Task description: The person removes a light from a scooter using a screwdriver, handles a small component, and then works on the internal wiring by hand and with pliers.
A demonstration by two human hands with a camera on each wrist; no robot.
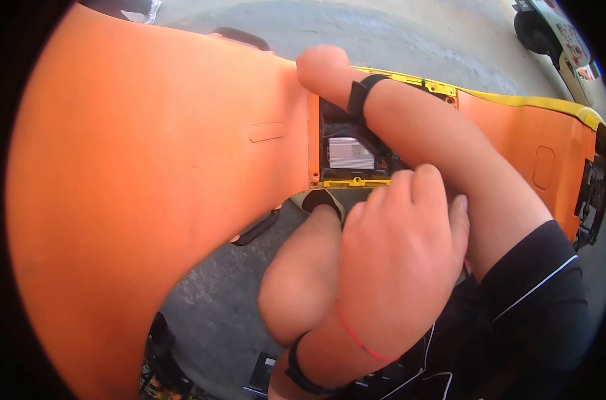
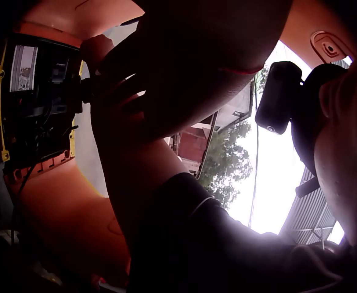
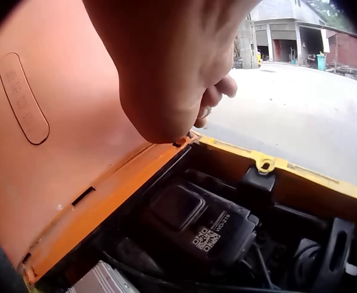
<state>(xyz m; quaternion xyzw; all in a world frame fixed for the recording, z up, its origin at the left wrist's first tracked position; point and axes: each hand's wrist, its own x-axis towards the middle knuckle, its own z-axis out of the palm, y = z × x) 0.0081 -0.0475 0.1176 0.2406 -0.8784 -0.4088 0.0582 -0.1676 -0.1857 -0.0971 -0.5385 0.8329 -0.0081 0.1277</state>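
Observation:
My right hand (image 1: 323,69) is at the far edge of a large orange body panel (image 1: 183,107), its fingers curled, with no object showing in it. In the right wrist view this hand (image 3: 166,79) is over the panel corner by the yellow rim (image 3: 300,171). Nearer the camera, my left hand (image 1: 403,247), with a red string at the wrist, has its fingers loosely bent and overlaps my right forearm (image 1: 443,127). In the left wrist view the left hand (image 2: 184,67) is dark, its fingertips at the forearm.
Between the orange panels lies an open compartment. Inside are a silver finned box (image 1: 351,153) and a black box (image 3: 197,220) with a QR label. Black handles (image 1: 257,228) flank the panel. A bent knee (image 1: 299,287) is below. Another vehicle (image 1: 556,40) stands at upper right.

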